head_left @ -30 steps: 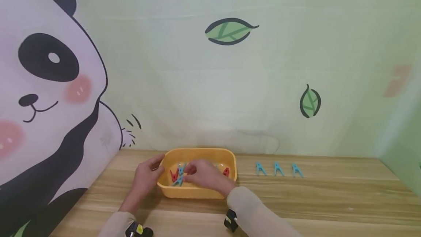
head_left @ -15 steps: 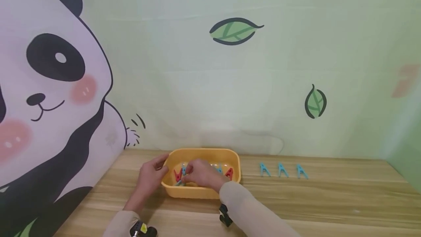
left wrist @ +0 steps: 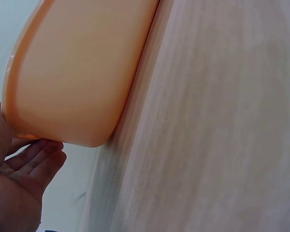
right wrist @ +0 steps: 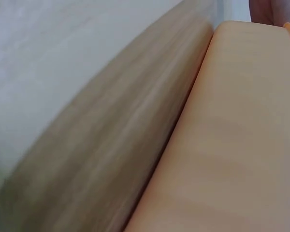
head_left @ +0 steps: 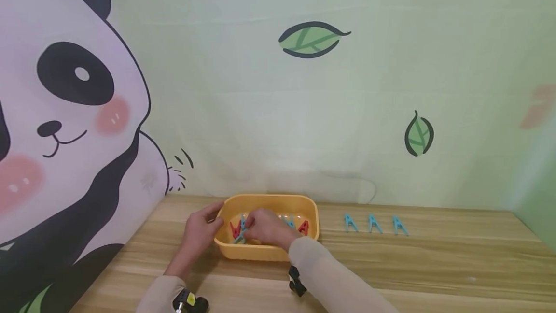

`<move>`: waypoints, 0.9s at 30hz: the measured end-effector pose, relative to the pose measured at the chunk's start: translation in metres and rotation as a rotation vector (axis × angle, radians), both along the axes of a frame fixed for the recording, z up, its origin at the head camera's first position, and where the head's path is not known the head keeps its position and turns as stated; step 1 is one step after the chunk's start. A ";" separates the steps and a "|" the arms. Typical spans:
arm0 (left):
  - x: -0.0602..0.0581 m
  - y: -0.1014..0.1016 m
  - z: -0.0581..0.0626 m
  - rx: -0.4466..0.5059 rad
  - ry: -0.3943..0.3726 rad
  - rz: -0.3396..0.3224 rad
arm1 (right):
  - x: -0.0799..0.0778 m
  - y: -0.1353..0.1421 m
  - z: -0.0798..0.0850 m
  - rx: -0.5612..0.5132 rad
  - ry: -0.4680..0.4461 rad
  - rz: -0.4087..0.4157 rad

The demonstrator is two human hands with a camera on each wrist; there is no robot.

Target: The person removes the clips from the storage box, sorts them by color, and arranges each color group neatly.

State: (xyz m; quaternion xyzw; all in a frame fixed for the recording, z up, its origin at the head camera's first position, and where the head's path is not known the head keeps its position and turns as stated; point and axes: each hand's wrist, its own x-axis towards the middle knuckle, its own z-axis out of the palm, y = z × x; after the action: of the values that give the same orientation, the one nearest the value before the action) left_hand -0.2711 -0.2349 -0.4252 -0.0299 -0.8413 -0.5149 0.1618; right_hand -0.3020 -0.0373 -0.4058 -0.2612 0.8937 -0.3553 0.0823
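Observation:
My left hand (head_left: 201,230) holds the left end of a yellow plastic basin (head_left: 260,253), thumb at the rim. In the left wrist view the fingers (left wrist: 46,162) lie behind the basin's end wall. My right hand (head_left: 267,228) reaches over the front rim into the basin, thumb and forefinger pinching a blue clothespin (head_left: 239,239) near the left side. A red clothespin (head_left: 235,229) lies just beside it. Further right in the basin are another red clothespin (head_left: 303,227) and a blue one, partly hidden by my right hand. The right wrist view shows only the basin's outer wall, table and part of a hand.
Three blue clothespins stand in a row on the wooden table (head_left: 391,264) right of the basin: the left one (head_left: 350,223), the middle one (head_left: 375,224) and the right one (head_left: 400,225). A printed cloth backdrop (head_left: 243,110) rises behind the table.
The right hand has moved slightly left and lower within the basin, and the blue clothespin at its fingertips has shifted. The left hand stays on the rim. The head view has turned slightly left.

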 end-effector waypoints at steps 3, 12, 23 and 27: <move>0.000 0.000 0.000 -0.001 0.006 0.001 | -0.001 -0.001 -0.001 0.014 0.008 0.004; -0.001 -0.001 -0.001 -0.004 -0.007 0.003 | 0.000 0.001 0.000 -0.006 -0.048 -0.022; -0.001 -0.001 -0.001 -0.014 -0.001 0.011 | 0.000 0.002 0.001 -0.011 -0.008 -0.024; -0.001 -0.001 -0.001 -0.010 -0.009 0.010 | 0.001 0.001 0.001 0.025 0.020 -0.008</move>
State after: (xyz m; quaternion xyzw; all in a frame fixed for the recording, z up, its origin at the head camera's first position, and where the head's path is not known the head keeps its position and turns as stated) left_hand -0.2718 -0.2360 -0.4260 -0.0240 -0.8449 -0.5098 0.1604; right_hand -0.3012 -0.0367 -0.4050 -0.2603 0.8999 -0.3419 0.0750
